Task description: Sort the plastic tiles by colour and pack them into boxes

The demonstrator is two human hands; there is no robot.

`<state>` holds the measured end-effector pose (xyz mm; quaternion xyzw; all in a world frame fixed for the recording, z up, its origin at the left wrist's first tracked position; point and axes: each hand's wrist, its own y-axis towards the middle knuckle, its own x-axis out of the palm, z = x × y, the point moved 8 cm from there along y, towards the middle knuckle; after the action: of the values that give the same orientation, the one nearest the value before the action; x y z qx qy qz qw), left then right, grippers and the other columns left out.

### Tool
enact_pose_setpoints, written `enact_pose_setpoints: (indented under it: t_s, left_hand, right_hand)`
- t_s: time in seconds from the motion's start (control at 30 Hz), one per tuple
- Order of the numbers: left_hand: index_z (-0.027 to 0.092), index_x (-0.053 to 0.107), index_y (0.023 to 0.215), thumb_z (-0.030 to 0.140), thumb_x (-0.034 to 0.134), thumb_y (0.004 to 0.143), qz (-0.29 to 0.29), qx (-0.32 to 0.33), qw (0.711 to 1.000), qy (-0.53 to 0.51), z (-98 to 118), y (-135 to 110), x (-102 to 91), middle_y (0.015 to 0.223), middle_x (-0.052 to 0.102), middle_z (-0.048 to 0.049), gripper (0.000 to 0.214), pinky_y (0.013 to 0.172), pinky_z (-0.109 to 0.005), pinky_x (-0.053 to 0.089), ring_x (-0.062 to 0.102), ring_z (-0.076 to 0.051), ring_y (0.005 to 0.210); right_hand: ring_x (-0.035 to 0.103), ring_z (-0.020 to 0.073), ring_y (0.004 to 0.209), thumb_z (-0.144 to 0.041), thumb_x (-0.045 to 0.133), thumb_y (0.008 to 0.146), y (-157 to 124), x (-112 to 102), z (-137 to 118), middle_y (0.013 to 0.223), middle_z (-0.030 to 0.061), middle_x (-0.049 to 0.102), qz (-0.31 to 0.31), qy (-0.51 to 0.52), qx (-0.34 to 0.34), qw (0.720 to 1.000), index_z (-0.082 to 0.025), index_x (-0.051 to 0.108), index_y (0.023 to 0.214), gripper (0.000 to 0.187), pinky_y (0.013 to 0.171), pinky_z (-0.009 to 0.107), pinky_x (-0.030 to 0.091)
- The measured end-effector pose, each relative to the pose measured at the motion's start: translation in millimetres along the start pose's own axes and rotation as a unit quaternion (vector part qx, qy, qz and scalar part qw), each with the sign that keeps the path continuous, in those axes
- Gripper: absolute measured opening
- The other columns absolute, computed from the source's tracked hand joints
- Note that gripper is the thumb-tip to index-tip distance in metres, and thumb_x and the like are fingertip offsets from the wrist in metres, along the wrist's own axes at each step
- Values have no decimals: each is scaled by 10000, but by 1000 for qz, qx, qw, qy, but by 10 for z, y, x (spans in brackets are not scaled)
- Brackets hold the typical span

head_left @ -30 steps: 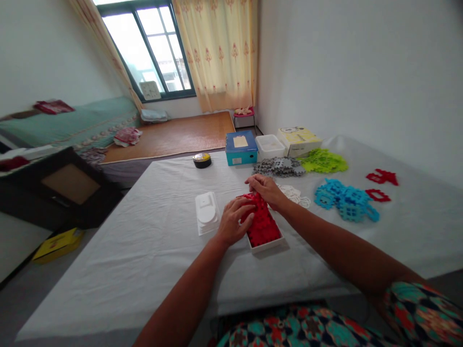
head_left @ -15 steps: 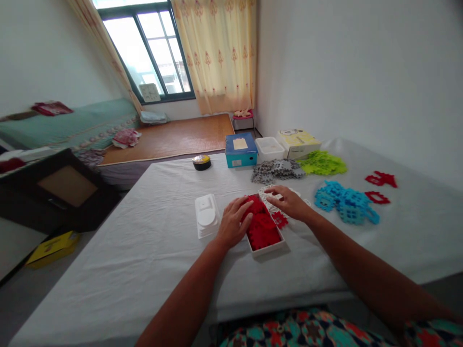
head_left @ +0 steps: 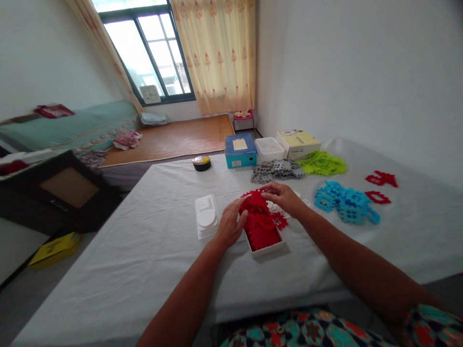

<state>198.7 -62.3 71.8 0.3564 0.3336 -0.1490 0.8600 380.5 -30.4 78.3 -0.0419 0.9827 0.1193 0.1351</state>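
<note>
A narrow white box (head_left: 270, 250) full of red plastic interlocking pieces (head_left: 263, 233) lies in front of me on the table. At its far end a red notched piece (head_left: 256, 198) is raised above the others, with both hands on it. My left hand (head_left: 231, 222) grips its left side, thumb toward me. My right hand (head_left: 282, 196) has the right edge between thumb and fingers. Beside the box, under my right hand, lie white pieces (head_left: 277, 208) and a loose red piece (head_left: 279, 221). A white plastic tray-like item (head_left: 207, 217) sits left of my left hand.
Farther back are grey pieces (head_left: 277, 170), lime green pieces (head_left: 323, 163), a blue box (head_left: 241, 150), a white tub (head_left: 269, 148) and a yellow box (head_left: 298, 143). Blue pieces (head_left: 347, 202) and red pieces (head_left: 381, 179) lie right. A round black tin (head_left: 201, 163) stands back left.
A red piece has come up at the box's far end, between my hands. My right hand has moved slightly left and closed on its edge.
</note>
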Motion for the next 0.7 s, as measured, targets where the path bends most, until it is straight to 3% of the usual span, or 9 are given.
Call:
enact_pose_setpoints:
  t_s: [0.1, 0.23, 0.33, 0.47, 0.57, 0.7]
  left_hand:
    - [252, 548, 1277, 295, 381, 981, -22, 9, 999, 38, 13, 12, 17, 1279, 603, -62, 342, 1082, -452, 364, 472, -216, 1265]
    - [240, 604, 1201, 284, 406, 972, -9, 14, 997, 73, 42, 26, -19, 1152, 640, -59, 306, 1055, -439, 382, 511, -210, 1185]
    - [233, 631, 1151, 272, 415, 968, -1, 23, 996, 86, 74, 20, -40, 1099, 645, -58, 286, 1045, -429, 388, 520, -206, 1156]
    - [225, 618, 1177, 267, 420, 964, 37, 19, 995, 89, 81, 9, -120, 1161, 616, -72, 294, 1062, -426, 381, 491, -211, 1195]
    - [242, 567, 1264, 281, 407, 969, 42, 8, 995, 85, 51, 24, -128, 1295, 562, -70, 337, 1101, -436, 346, 438, -214, 1273]
    - [276, 487, 1358, 317, 393, 975, -11, 9, 996, 83, 22, 79, 1, 1418, 488, -54, 397, 1118, -460, 321, 371, -224, 1350]
  right_hand:
    - [606, 137, 624, -452, 648, 769, 67, -203, 15, 770, 18, 692, 77, 32, 26, 996, -174, 615, 1054, 400, 535, 237, 457]
    - [622, 147, 650, -365, 651, 770, 90, -312, -137, 758, 13, 687, 150, -155, -28, 976, -194, 604, 1013, 301, 608, 264, 481]
    - [636, 148, 664, -296, 643, 783, 89, -131, -211, 754, 17, 692, 104, -262, -45, 958, -196, 622, 939, 187, 659, 269, 480]
    - [660, 154, 702, -333, 610, 839, 35, 147, -236, 836, 39, 727, -19, -278, -54, 959, -198, 636, 1019, 226, 665, 258, 478]
    - [673, 160, 758, -327, 573, 874, -8, 171, -236, 910, 44, 739, -39, -271, -62, 960, -210, 638, 1087, 251, 707, 264, 481]
    - [661, 163, 744, -309, 552, 884, -12, 170, -163, 834, 29, 734, -41, -316, -56, 946, -222, 692, 933, 172, 691, 258, 453]
